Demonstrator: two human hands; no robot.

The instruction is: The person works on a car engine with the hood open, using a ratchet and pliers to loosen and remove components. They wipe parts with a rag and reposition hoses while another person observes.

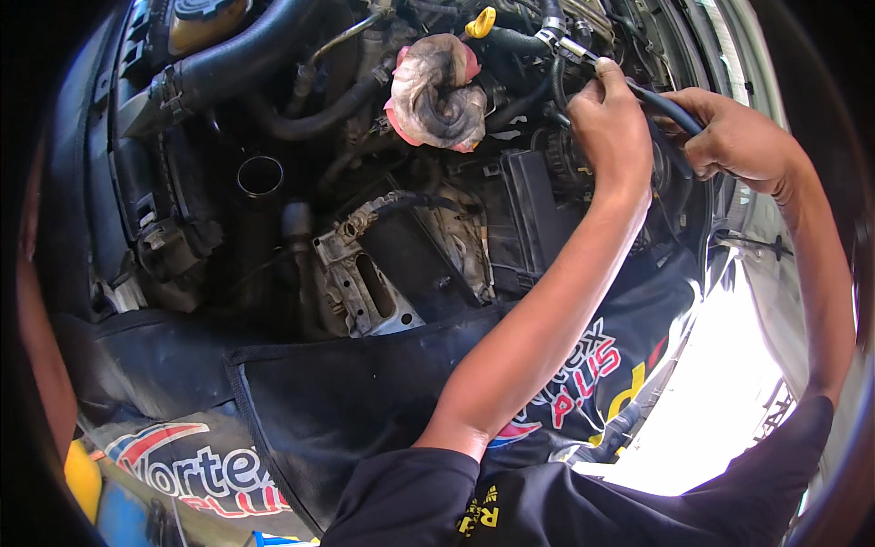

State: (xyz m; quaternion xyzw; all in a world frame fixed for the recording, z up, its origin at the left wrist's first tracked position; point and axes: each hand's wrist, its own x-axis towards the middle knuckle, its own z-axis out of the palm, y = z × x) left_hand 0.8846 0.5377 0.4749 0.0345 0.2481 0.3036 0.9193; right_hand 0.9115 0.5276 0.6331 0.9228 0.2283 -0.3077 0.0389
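1. A slim black hose [670, 108] with a metal clamp end runs at one o'clock; the left hand [609, 123] and right hand [734, 137] are both curled tight around it.
2. Its lower run is hidden behind the hands.
3. A black fender cover [365, 392] with coloured lettering lies at six o'clock; a grimy pink rag [437, 91] sits at twelve.
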